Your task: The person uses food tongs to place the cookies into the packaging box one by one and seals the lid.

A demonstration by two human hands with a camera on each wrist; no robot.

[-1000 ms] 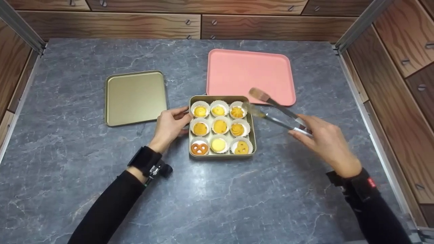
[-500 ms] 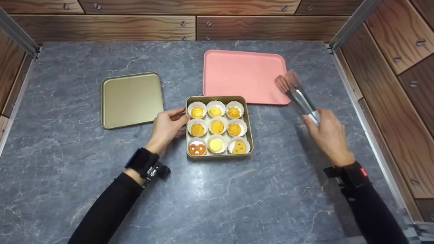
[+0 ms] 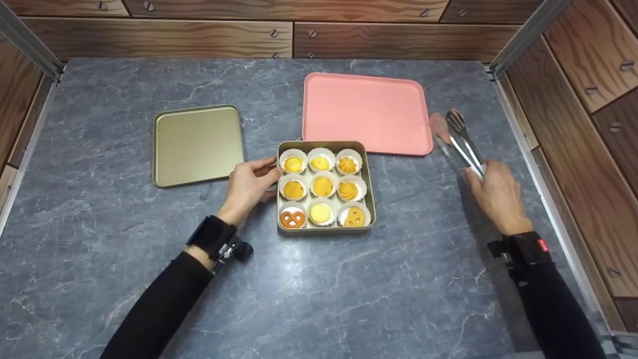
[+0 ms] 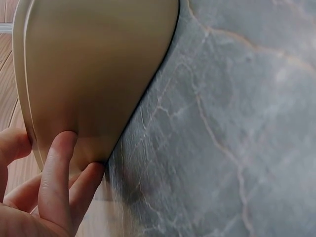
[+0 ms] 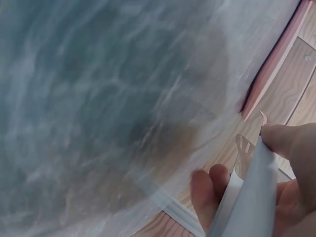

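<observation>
The left hand (image 3: 249,185) rests against the left wall of a square, gold-coloured metal tin (image 3: 371,189), thumb and fingers curled onto its smooth side; the left wrist view shows fingertips (image 4: 59,163) pressed on that rounded wall where it meets the counter. Inside the tin sit 9 biscuits (image 3: 323,186) in a 3 by 3 grid, each in a white fluted paper cup: swirled rounds, plain domes, a pretzel shape at the front left and a smiley face at the front right.

The right hand (image 3: 496,192) grips the handle end of slim, shiny metal tongs (image 3: 463,139), fingers wrapped round it. Their flat, spoon-like tips point away from the person, just beside the right edge of a pink tray (image 3: 366,112). That tray is a matte rectangle with rounded corners and a low raised rim, just behind the tin.

A flat gold lid (image 3: 198,143), same brushed metal and rounded corners, lies to the left of the tin. Everything sits on a grey, marble-veined counter (image 3: 319,289) edged by wood-grain panels (image 3: 299,30).
</observation>
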